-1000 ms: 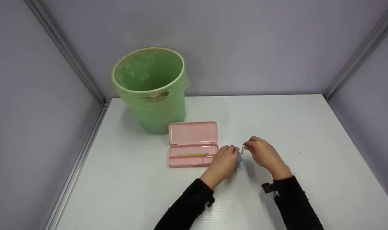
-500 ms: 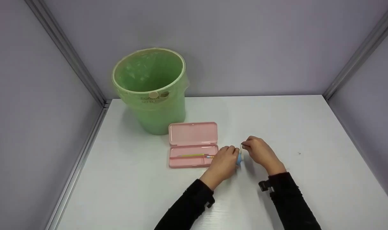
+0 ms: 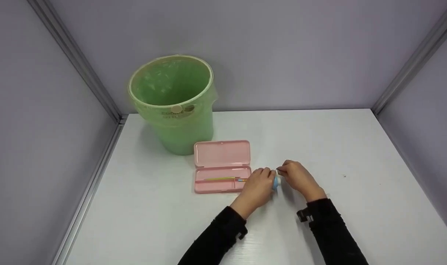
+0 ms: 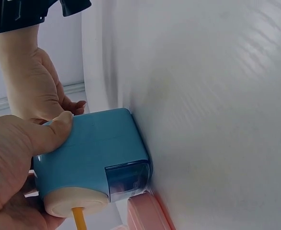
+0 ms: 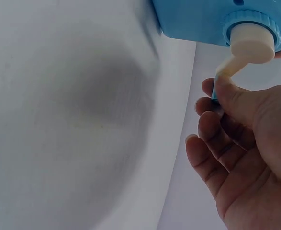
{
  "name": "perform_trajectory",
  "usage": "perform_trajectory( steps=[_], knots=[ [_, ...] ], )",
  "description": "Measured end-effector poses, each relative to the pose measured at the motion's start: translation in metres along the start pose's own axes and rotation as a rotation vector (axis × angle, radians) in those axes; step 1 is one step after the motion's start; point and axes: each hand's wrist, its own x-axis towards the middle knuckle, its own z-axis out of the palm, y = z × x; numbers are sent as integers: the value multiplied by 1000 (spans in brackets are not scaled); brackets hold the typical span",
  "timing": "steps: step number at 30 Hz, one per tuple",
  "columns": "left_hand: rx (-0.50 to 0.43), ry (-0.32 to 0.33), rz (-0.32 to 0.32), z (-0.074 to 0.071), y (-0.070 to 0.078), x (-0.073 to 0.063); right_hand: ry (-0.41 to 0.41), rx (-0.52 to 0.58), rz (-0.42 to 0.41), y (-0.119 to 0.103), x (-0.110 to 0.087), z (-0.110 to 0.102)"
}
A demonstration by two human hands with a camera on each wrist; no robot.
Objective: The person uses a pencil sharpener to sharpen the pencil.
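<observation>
My left hand (image 3: 259, 187) grips a blue crank pencil sharpener (image 4: 95, 139) on the table, its thumb pressed on the casing. An orange-yellow pencil (image 4: 79, 219) sticks out of the sharpener's cream front ring. On the opposite side, my right hand (image 3: 300, 179) pinches the small end grip of the cream crank handle (image 5: 233, 66) between thumb and fingers. The dark clear shavings drawer (image 4: 128, 179) shows in the left wrist view. In the head view, my left hand hides most of the sharpener.
Left of the hands lies an open pink pencil case (image 3: 222, 153) with a yellow-green pencil (image 3: 221, 179) inside. A lined green bin (image 3: 186, 129) stands behind it. Grey partition walls (image 3: 301, 55) enclose the white table (image 3: 142, 221). Small dark specks (image 3: 344, 176) lie at the right.
My right hand has shifted slightly left, then down, still pinching the crank handle, which has turned. My left hand and the sharpener have stayed put.
</observation>
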Motion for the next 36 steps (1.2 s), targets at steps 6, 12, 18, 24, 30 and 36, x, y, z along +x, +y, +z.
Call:
perform_trajectory(
  steps=[6, 12, 18, 24, 30, 36],
  knots=[
    [4, 6, -11, 0, 2, 0, -56, -8, 16, 2, -3, 6],
    [2, 18, -36, 1, 1, 0, -95, 43, -12, 5, -13, 13],
    [-3, 19, -44, 1, 2, 1, -103, 53, -81, 4, -25, 16],
    [4, 2, -57, 0, 2, 1, -127, 23, -92, -3, -34, 14],
    [18, 6, -62, 0, 2, 2, -141, 6, -102, -9, -40, 12],
    [2, -3, -70, 0, 3, 2, -155, 22, -109, -11, -45, 8]
  ],
)
